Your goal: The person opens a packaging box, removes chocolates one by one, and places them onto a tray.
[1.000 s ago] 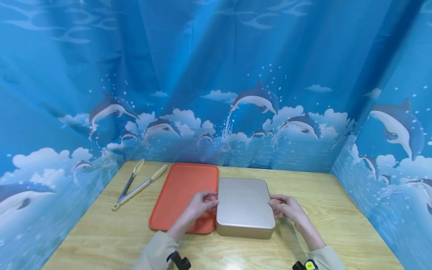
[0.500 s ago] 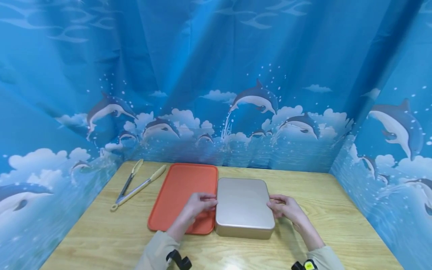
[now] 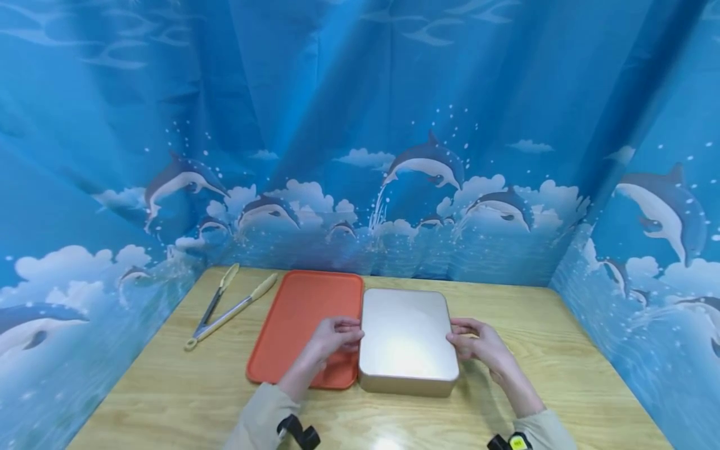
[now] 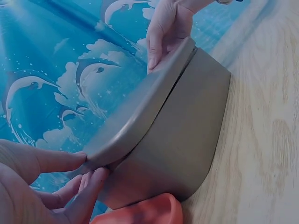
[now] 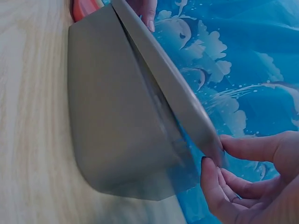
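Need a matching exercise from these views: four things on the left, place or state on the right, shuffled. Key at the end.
Things
1. Tongs
2. Lid
3. Tray
4. Box

Place or state
A. Orange-red, flat, between two of the others
B. Standing on the table, just right of the orange-red thing
C. Spread open, farthest left
D. Tilted, pinched at its edges by the left hand and right hand

Pairs: 1-C, 2-D, 3-A, 4-B
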Demonstrator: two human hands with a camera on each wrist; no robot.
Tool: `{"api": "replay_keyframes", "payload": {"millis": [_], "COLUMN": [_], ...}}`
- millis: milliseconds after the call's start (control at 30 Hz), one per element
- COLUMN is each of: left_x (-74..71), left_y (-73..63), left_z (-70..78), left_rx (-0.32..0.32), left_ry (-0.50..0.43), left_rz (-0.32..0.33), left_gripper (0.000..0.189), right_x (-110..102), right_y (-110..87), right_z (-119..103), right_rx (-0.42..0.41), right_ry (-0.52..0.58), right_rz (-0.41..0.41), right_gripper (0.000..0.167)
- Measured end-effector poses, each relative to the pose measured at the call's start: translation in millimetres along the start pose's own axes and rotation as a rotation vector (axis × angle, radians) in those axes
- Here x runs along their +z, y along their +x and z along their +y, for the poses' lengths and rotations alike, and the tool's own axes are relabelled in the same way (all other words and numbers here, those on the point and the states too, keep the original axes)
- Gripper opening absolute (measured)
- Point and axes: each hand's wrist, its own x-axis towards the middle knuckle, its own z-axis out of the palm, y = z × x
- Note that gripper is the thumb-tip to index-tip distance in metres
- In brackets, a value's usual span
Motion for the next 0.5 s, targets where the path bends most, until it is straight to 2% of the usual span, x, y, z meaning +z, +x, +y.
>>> {"api": "replay_keyframes", "payload": {"millis": [233, 500], "left_x": [-3.1, -6.3], "left_y": [-5.3, -7.8], "left_z": [7.4, 15.7], "left_rx": [0.078, 0.113], "left_ry": [-0.066, -0.044], "left_rz": [-0.026, -0.022], "left_gripper": [0.043, 0.043], "right_x": [-3.6, -3.1], "right_y": [-4.2, -7.7], "right_z": [-10.7, -18.7], "right_rx": [-0.014, -0.042], "right_ry": [-0.002, 0.013], "right_rz": [0.012, 0.003], "right_gripper": [0.061, 0.061]}}
